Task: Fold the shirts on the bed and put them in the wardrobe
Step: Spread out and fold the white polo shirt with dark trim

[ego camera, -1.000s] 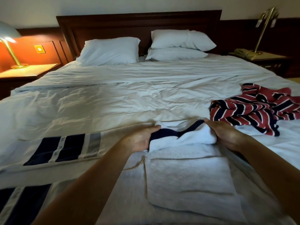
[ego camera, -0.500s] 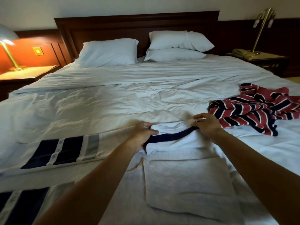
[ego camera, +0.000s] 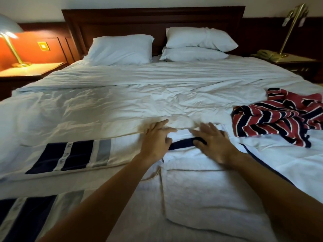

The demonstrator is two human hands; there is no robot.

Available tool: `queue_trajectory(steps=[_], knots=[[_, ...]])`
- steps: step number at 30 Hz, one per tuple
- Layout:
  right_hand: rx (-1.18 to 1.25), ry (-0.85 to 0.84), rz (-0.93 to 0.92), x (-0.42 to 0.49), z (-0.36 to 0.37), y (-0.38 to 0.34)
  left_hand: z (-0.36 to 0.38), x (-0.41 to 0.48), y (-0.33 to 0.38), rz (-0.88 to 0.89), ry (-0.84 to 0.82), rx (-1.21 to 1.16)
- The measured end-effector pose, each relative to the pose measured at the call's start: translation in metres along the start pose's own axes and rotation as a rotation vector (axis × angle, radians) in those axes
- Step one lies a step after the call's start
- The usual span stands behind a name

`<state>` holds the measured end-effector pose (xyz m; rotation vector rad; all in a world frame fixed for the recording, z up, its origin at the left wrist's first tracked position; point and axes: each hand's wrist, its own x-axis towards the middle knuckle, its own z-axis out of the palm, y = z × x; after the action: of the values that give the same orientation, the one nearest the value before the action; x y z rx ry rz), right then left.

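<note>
Where the white shirt (ego camera: 206,194) lies partly folded on the bed (ego camera: 122,105), the left grip (ego camera: 156,139) and the right grip (ego camera: 214,144) rest flat on its far end, fingers straight and spread, holding nothing. Between them runs the shirt's navy band (ego camera: 181,145), which the right grip's thumb seems to touch, though blur makes that unsure. The striped red shirt (ego camera: 279,117) lies crumpled to the right of the white shirt, apart from it. Left of the white shirt stretches a cloth (ego camera: 70,154) with navy and grey bands.
</note>
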<state>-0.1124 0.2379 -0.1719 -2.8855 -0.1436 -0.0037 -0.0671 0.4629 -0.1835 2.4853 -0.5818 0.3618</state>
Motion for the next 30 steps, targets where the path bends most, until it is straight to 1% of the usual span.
queue_trajectory(steps=[1,2,3,6,8,9,10,11,12,13,14,15,16,17,19,21,22,23,24,25,26,27,29,30], knots=[[-0.045,-0.100,-0.001,0.000,0.005,0.001,0.001,-0.002,-0.007,0.026,-0.052,0.134],[-0.097,-0.171,0.011,-0.001,0.009,0.002,0.001,-0.003,-0.018,0.024,-0.120,0.213],[-0.152,-0.204,0.026,0.000,0.011,0.002,-0.003,-0.004,-0.029,0.005,-0.186,0.249],[-0.226,-0.170,0.137,0.003,0.008,-0.009,-0.024,-0.017,-0.069,-0.116,-0.415,0.299],[-0.232,-0.149,0.171,0.000,0.003,-0.034,-0.050,-0.039,-0.100,-0.148,-0.484,0.383],[-0.232,-0.147,0.154,-0.006,0.001,-0.053,-0.064,-0.054,-0.121,-0.140,-0.507,0.447],[-0.248,-0.129,0.096,-0.013,0.003,-0.072,-0.084,-0.068,-0.138,-0.118,-0.526,0.516],[-0.258,-0.095,0.009,-0.023,0.006,-0.094,-0.104,-0.082,-0.152,-0.095,-0.502,0.604],[-0.225,-0.059,-0.078,-0.033,0.012,-0.117,-0.121,-0.095,-0.163,-0.131,-0.449,0.664],[-0.162,-0.039,-0.147,-0.044,0.020,-0.141,-0.140,-0.107,-0.173,-0.202,-0.438,0.667],[-0.094,-0.040,-0.198,-0.052,0.029,-0.163,-0.156,-0.116,-0.184,-0.276,-0.470,0.634],[-0.040,-0.057,-0.231,-0.058,0.039,-0.183,-0.169,-0.125,-0.203,-0.356,-0.527,0.649],[0.000,-0.086,-0.237,-0.063,0.050,-0.201,-0.184,-0.136,-0.221,-0.459,-0.560,0.644],[0.017,-0.119,-0.223,-0.067,0.059,-0.218,-0.199,-0.146,-0.234,-0.563,-0.565,0.617],[0.009,-0.143,-0.196,-0.071,0.076,-0.243,-0.230,-0.165,-0.246,-0.650,-0.538,0.575],[-0.012,-0.106,-0.169,-0.071,0.087,-0.261,-0.252,-0.186,-0.240,-0.671,-0.507,0.529],[-0.021,-0.096,-0.163,-0.070,0.090,-0.268,-0.259,-0.197,-0.238,-0.685,-0.445,0.485],[-0.026,-0.094,-0.168,-0.070,0.093,-0.276,-0.265,-0.204,-0.242,-0.646,-0.402,0.506],[-0.022,-0.096,-0.175,-0.070,0.095,-0.283,-0.272,-0.210,-0.244,-0.655,-0.342,0.450],[-0.017,-0.103,-0.180,-0.071,0.097,-0.290,-0.279,-0.213,-0.248,-0.676,-0.264,0.287],[-0.012,-0.105,-0.178,-0.072,0.099,-0.296,-0.284,-0.217,-0.255,-0.706,-0.171,0.058],[-0.009,-0.103,-0.171,-0.071,0.101,-0.300,-0.289,-0.219,-0.257,-0.713,-0.114,-0.162],[-0.006,-0.093,-0.153,-0.068,0.103,-0.306,-0.296,-0.227,-0.253,-0.686,-0.130,-0.467],[-0.006,-0.087,-0.147,-0.067,0.104,-0.307,-0.296,-0.231,-0.251,-0.652,-0.155,-0.563]])
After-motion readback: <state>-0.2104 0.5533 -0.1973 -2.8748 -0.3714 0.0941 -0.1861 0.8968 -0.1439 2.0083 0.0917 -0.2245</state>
